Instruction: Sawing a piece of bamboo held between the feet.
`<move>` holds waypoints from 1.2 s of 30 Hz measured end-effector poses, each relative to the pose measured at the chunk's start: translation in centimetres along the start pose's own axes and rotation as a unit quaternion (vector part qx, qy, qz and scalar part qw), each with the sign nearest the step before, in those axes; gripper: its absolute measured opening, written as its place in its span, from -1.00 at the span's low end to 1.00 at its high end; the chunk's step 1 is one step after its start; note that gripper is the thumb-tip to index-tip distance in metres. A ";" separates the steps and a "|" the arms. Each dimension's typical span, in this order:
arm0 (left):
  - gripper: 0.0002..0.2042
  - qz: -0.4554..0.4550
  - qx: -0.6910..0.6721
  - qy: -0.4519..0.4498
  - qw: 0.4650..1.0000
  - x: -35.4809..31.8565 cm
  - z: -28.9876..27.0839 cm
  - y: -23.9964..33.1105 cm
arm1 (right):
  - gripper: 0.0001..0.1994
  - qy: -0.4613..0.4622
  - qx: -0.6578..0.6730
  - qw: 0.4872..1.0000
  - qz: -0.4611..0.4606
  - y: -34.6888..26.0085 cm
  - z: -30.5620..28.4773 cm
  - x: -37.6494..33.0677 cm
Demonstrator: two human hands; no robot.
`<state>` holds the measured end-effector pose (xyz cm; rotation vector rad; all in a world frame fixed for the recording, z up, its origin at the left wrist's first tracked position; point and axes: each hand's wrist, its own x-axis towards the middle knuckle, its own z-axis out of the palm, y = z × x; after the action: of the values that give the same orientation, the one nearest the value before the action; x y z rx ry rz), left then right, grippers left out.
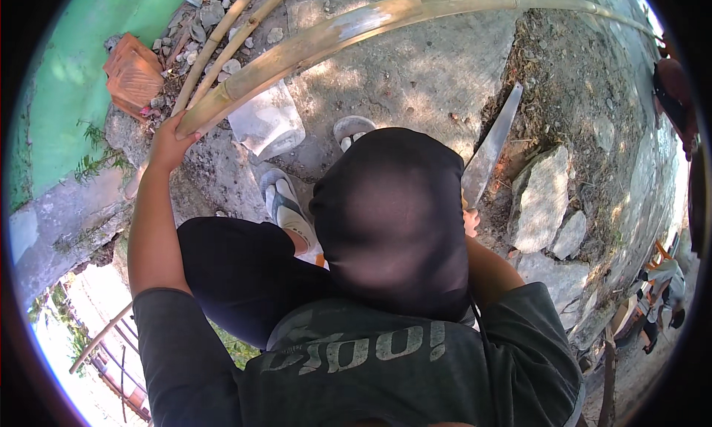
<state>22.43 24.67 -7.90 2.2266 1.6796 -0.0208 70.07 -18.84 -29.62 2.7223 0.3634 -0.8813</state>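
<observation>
A thick bamboo pole curves across the upper part of the view, from the left toward the far right. My left hand is closed round its near left end, thumb on top. On the right, a handsaw points up and away with its broad metal blade. My right hand is at the blade's lower end, its fingers curled there. My raised dark knee hides most of that hand and the saw's handle. The blade is apart from the pole.
Two thinner bamboo poles lie beside the thick one. A white block-like piece stands by my sandalled foot. Orange bricks and rubble rest near a green wall. Stone slabs lie right of the saw.
</observation>
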 end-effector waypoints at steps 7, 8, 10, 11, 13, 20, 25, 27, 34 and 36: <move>-0.31 -0.003 -0.007 -0.003 1.000 -0.1 0.0 -0.9 | -0.53 0.027 0.045 0.995 -0.083 0.3 -1.6 -0.6; -0.31 0.002 -0.007 -0.008 1.000 0.1 0.1 -1.2 | -0.57 0.058 0.089 0.987 -0.117 1.1 -2.7 -1.0; -0.31 0.007 -0.012 -0.010 1.000 -0.1 0.3 -1.1 | -0.65 0.094 0.155 0.966 -0.186 4.0 -5.7 -1.6; -0.31 0.005 -0.005 -0.007 1.000 -0.1 0.1 -0.5 | -0.66 0.103 0.221 0.952 -0.186 5.6 -6.5 -1.8; -0.32 0.004 -0.001 -0.003 1.000 -0.1 0.0 -0.3 | -0.79 0.163 0.411 0.867 -0.229 7.4 -8.6 -3.5; -0.32 0.000 0.005 -0.009 1.000 -0.2 -0.3 -0.3 | -0.90 0.171 0.627 0.725 -0.227 7.5 -19.2 -6.4; -0.32 -0.002 0.031 -0.010 0.999 -0.2 0.0 0.3 | -0.86 0.179 0.610 0.704 -0.316 1.9 -24.7 -10.2; -0.33 0.002 0.082 -0.004 0.997 -0.3 0.6 0.2 | -0.85 0.134 0.622 0.683 -0.359 0.3 -25.9 -10.2; -0.33 0.019 0.091 -0.015 0.996 0.5 1.2 -1.2 | -0.83 0.059 0.616 0.650 -0.440 -6.4 -24.6 -8.3; -0.31 0.014 0.091 -0.010 0.996 0.5 1.2 -1.3 | -0.84 0.051 0.630 0.644 -0.432 -7.7 -24.2 -8.4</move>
<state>21.60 25.09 -9.48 2.3719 1.6970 -0.1971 74.02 -5.29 -6.92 3.8271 1.7859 -1.6697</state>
